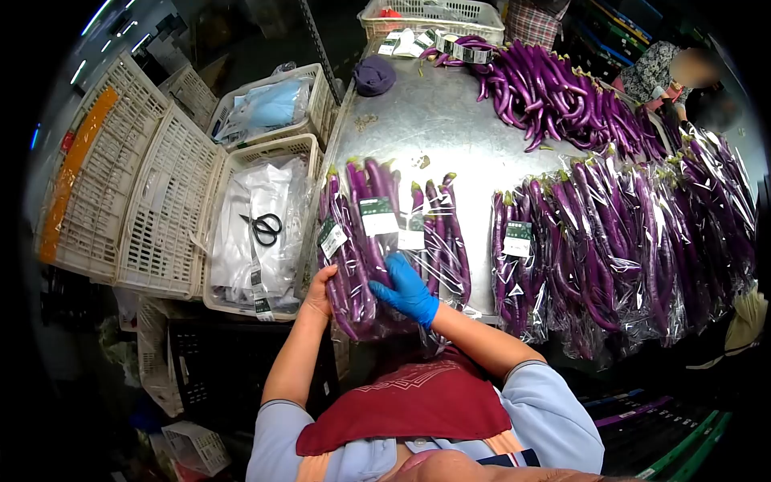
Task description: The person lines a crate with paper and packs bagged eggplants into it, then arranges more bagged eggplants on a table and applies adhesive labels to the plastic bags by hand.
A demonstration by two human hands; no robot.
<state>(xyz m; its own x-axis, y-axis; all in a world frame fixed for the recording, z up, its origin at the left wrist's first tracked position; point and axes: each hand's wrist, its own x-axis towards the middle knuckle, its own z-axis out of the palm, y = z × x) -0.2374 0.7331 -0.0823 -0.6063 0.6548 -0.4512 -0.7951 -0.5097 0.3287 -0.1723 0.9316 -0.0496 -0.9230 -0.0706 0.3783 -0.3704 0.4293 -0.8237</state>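
Long purple eggplants in a clear plastic bag (347, 277) lie at the near left edge of the metal table. My bare left hand (320, 291) wraps round the bag's left side, its fingers partly hidden. My right hand (408, 292), in a blue glove, holds the bag's right side, with thumb and fingers pressing on the plastic. White-and-green labels are on the bags, one label (378, 217) just above the glove. Right beside it, another bag of eggplants (455, 241) lies partly behind my right hand.
Several bagged eggplants (594, 249) lie in a row on the right. Loose eggplants (546, 92) are heaped at the back. Black scissors (265, 230) rest on plastic bags in a white crate (309, 149) at left. A purple cloth bundle (374, 75) sits farther back; another person (654, 72) is at far right.
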